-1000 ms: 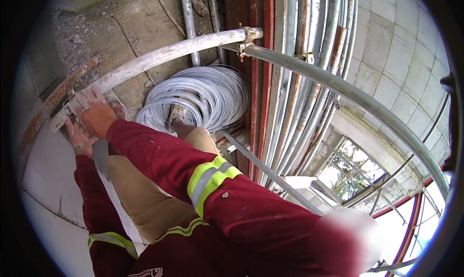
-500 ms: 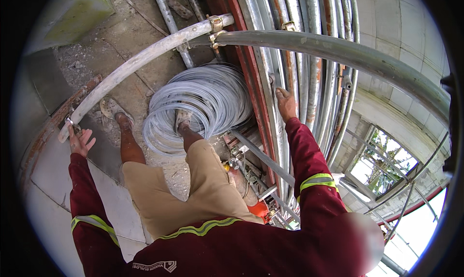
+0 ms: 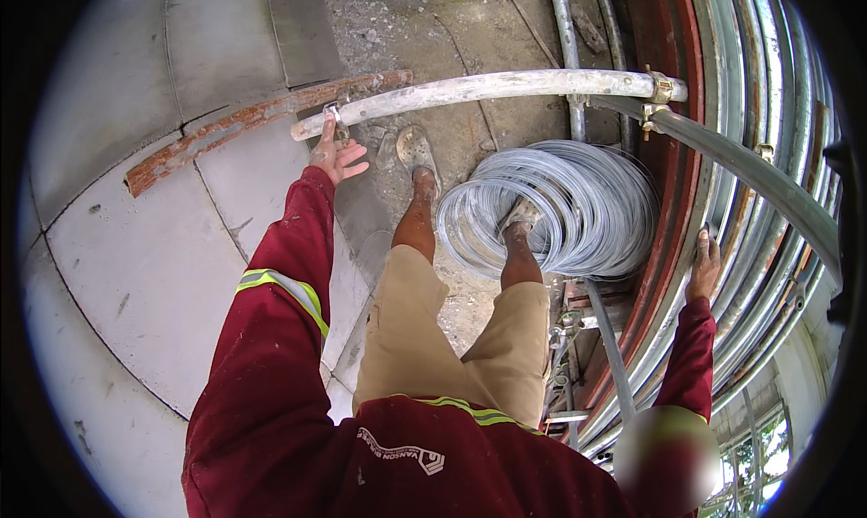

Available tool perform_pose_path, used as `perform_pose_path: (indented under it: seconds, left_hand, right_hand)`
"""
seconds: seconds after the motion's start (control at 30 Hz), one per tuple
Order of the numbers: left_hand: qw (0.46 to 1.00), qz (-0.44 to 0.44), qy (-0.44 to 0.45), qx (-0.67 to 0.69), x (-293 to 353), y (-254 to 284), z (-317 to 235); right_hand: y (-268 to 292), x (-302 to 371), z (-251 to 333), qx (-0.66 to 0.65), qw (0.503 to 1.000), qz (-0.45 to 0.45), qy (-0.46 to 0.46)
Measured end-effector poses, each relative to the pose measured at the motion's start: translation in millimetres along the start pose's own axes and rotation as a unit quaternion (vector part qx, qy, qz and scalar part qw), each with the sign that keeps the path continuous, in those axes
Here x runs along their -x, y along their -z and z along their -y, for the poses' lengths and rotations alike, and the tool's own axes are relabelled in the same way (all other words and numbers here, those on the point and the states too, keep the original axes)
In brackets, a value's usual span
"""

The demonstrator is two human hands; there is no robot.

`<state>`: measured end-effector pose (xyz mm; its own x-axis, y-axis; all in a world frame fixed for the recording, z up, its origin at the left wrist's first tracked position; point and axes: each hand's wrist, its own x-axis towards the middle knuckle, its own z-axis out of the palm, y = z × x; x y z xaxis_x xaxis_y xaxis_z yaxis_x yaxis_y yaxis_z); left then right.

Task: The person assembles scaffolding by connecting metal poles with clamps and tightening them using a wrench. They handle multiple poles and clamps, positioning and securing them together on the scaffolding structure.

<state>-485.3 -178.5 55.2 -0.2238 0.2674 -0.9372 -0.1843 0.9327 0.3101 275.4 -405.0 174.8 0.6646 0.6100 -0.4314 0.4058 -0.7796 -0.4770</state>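
Note:
My left hand [image 3: 340, 159] has its fingers spread, with one fingertip touching a small metal clamp [image 3: 333, 113] near the left end of a pale, whitish-coated scaffold pipe [image 3: 470, 87]. That pipe lies crosswise in front of me, and brass-coloured couplers [image 3: 662, 88] sit at its right end, beside a grey pipe [image 3: 750, 161] that runs off to the right. My right hand [image 3: 703, 267] is closed on a metal pipe [image 3: 694, 305] at the near edge of the stacked pipes; its fingers are partly hidden. Between my feet and the stack is a coil of silvery wire [image 3: 578, 206], and one foot stands inside its loops.
A rusty, reddish bar [image 3: 262, 125] lies on grey slabs [image 3: 135, 274] at the left. Long metal pipes [image 3: 768, 224] are stacked at the right behind a red steel beam [image 3: 679, 188]. A diagonal metal bar [image 3: 610, 342] stands near my leg. Rubble covers the ground [image 3: 406, 35].
The view has swung left, so the coil and pipes appear farther right and more slabs show. My left hand stays at the clamp, and my right hand remains on the stacked pipes.

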Motion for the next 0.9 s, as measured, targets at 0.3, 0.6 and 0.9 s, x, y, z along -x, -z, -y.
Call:
perform_pose_path:
  seconds: [0.3,0.6,0.9]
  left_hand:
    - [1.0,0.025,-0.013,-0.01,3,1,2]
    - [1.0,0.006,-0.013,-0.009,6,-1,0]
    - [0.998,0.039,0.002,0.052,-4,11,7]
  right_hand:
    - [22,-1,-26,0.035,0.994,-0.078,0.062]
    - [-9,6,-20,0.001,0.99,-0.096,0.103]
    - [12,37,53,-0.159,0.969,-0.178,0.06]
